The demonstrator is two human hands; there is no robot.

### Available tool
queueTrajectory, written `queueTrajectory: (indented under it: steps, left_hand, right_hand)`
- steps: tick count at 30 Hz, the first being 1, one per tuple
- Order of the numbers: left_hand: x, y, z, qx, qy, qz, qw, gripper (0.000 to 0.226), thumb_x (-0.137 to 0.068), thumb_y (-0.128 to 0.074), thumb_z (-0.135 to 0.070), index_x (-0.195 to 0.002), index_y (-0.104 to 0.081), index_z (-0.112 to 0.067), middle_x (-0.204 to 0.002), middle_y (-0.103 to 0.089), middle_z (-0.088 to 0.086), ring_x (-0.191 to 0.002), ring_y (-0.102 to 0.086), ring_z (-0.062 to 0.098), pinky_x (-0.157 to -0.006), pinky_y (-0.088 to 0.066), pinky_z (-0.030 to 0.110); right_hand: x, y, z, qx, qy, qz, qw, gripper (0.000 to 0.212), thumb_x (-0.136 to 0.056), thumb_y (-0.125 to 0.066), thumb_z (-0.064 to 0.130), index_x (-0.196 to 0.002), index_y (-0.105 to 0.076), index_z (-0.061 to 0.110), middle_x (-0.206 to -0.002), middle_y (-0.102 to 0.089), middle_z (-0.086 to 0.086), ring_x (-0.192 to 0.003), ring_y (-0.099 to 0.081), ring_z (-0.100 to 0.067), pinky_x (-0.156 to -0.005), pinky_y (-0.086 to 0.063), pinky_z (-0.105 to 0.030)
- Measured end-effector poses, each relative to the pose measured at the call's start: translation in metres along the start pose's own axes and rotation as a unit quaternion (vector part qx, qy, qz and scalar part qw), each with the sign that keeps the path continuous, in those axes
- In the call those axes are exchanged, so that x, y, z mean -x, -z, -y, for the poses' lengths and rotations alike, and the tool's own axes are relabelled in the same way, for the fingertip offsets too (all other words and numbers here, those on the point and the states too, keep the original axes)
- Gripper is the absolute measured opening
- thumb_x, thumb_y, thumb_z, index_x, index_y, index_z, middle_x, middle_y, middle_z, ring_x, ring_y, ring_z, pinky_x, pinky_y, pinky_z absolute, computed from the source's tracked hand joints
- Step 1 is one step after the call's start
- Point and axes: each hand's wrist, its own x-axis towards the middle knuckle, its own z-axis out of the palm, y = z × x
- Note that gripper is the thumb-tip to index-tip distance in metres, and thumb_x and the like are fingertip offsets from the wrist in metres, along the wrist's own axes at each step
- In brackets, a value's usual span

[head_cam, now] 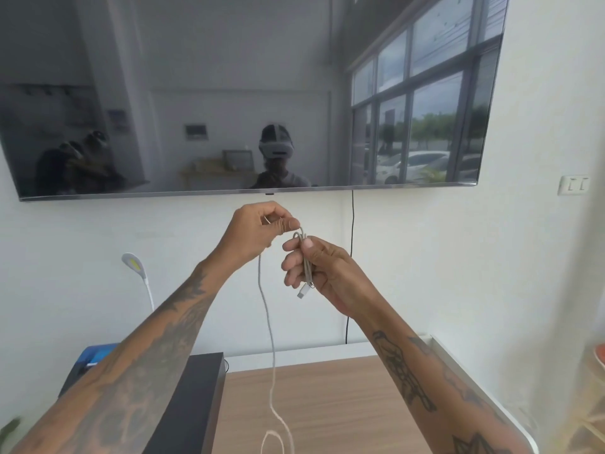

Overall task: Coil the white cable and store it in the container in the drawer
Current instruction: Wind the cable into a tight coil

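Below the television point(229, 93), slack white cable point(268, 326) trails to the bench point(343, 404). My right hand point(314, 267) keeps a closed grip on the folded loops (connector dangling); my left hand point(258, 231) pinches the next length, feeding another loop.

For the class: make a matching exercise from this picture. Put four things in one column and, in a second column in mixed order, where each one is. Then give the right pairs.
Things
1. white cable
2. television
3. wall socket
4. black box

Places
A. on the wooden tabletop, lower left
B. on the wall, right of the screen
C. held between the left hand and right hand, tail hanging down
D. mounted on the wall above the hands

Pairs: 1-C, 2-D, 3-B, 4-A
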Motion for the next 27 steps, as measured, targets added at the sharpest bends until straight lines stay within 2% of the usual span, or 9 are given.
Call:
queueTrajectory:
  steps: [4,7,10,13,16,19,23,25,27]
  left_hand:
    - [0.015,-0.019,0.017,0.107,0.08,0.021,0.991,0.011,-0.086,-0.074,-0.025,-0.075,-0.074,-0.023,-0.061,-0.067,-0.005,-0.053,-0.059,0.014,-0.05,-0.05,0.024]
    - [0.045,-0.044,0.024,0.165,0.152,0.065,0.972,0.028,-0.097,-0.054,-0.019,-0.075,-0.069,-0.024,-0.055,-0.062,0.001,-0.044,-0.057,0.019,-0.054,-0.055,0.035]
    - [0.091,-0.066,0.03,0.099,0.169,0.147,0.97,0.027,-0.104,-0.045,-0.03,-0.094,-0.067,-0.018,-0.069,-0.067,0.008,-0.052,-0.061,0.023,-0.06,-0.054,0.036]
    - [0.12,-0.063,0.022,-0.056,0.13,0.235,0.962,0.029,-0.1,-0.045,-0.045,-0.092,-0.067,-0.028,-0.063,-0.066,-0.003,-0.05,-0.055,0.012,-0.057,-0.047,0.025]
    - [0.098,-0.029,-0.002,-0.125,0.016,0.14,0.982,0.025,-0.097,-0.055,-0.04,-0.078,-0.067,-0.03,-0.06,-0.063,-0.01,-0.049,-0.048,0.002,-0.055,-0.041,0.02]
    - [0.059,0.004,-0.021,-0.19,-0.063,0.086,0.976,0.027,-0.089,-0.066,-0.045,-0.071,-0.07,-0.026,-0.068,-0.068,-0.015,-0.065,-0.059,0.001,-0.059,-0.042,0.014]
    - [0.033,0.003,-0.019,-0.029,-0.012,0.089,0.996,0.035,-0.078,-0.073,-0.046,-0.08,-0.075,-0.011,-0.065,-0.068,-0.007,-0.061,-0.056,0.01,-0.058,-0.044,0.023]
    - [0.031,-0.008,-0.012,0.052,0.014,0.054,0.997,0.033,-0.077,-0.075,-0.042,-0.081,-0.074,-0.009,-0.068,-0.066,0.003,-0.061,-0.052,0.014,-0.054,-0.043,0.027]
    - [0.031,-0.018,0.0,0.112,0.039,0.018,0.993,0.025,-0.081,-0.076,-0.035,-0.08,-0.072,-0.011,-0.067,-0.064,0.002,-0.06,-0.053,0.018,-0.051,-0.044,0.027]
  right_hand:
    - [0.002,0.001,0.002,-0.016,0.017,0.011,1.0,0.03,-0.107,-0.033,0.014,-0.114,-0.057,-0.004,-0.094,-0.074,-0.01,-0.068,-0.07,-0.017,-0.06,-0.056,-0.027]
    - [-0.001,0.0,0.004,-0.04,0.024,0.015,0.999,0.03,-0.106,-0.037,0.014,-0.122,-0.056,-0.003,-0.111,-0.071,-0.015,-0.075,-0.072,-0.021,-0.067,-0.057,-0.033]
    - [-0.006,0.004,0.009,-0.033,0.03,0.007,0.999,0.028,-0.104,-0.043,0.009,-0.128,-0.054,-0.001,-0.121,-0.069,-0.015,-0.091,-0.071,-0.026,-0.083,-0.056,-0.033]
    - [-0.007,0.014,0.007,0.135,0.006,-0.038,0.99,0.023,-0.104,-0.045,0.006,-0.123,-0.053,-0.005,-0.111,-0.073,-0.01,-0.09,-0.07,-0.026,-0.082,-0.054,-0.033]
    - [0.006,0.014,-0.005,0.23,-0.072,-0.023,0.97,0.022,-0.106,-0.041,0.013,-0.11,-0.056,-0.003,-0.08,-0.073,0.004,-0.068,-0.066,-0.015,-0.067,-0.05,-0.03]
    - [0.017,0.002,-0.019,0.141,-0.098,0.014,0.985,0.033,-0.104,-0.036,0.03,-0.099,-0.059,0.007,-0.07,-0.065,-0.001,-0.057,-0.057,-0.02,-0.06,-0.047,-0.03]
    - [0.012,-0.008,-0.018,-0.014,-0.068,-0.019,0.997,0.039,-0.105,-0.032,0.033,-0.094,-0.062,0.009,-0.062,-0.05,-0.001,-0.048,-0.047,-0.018,-0.054,-0.043,-0.024]
    - [0.009,-0.01,-0.014,-0.033,-0.055,-0.046,0.997,0.041,-0.108,-0.029,0.03,-0.094,-0.061,0.009,-0.061,-0.048,0.0,-0.047,-0.046,-0.018,-0.054,-0.042,-0.025]
    - [0.01,-0.01,-0.012,-0.044,-0.055,-0.072,0.995,0.043,-0.109,-0.027,0.029,-0.095,-0.061,0.008,-0.061,-0.049,0.0,-0.048,-0.047,-0.018,-0.056,-0.041,-0.027]
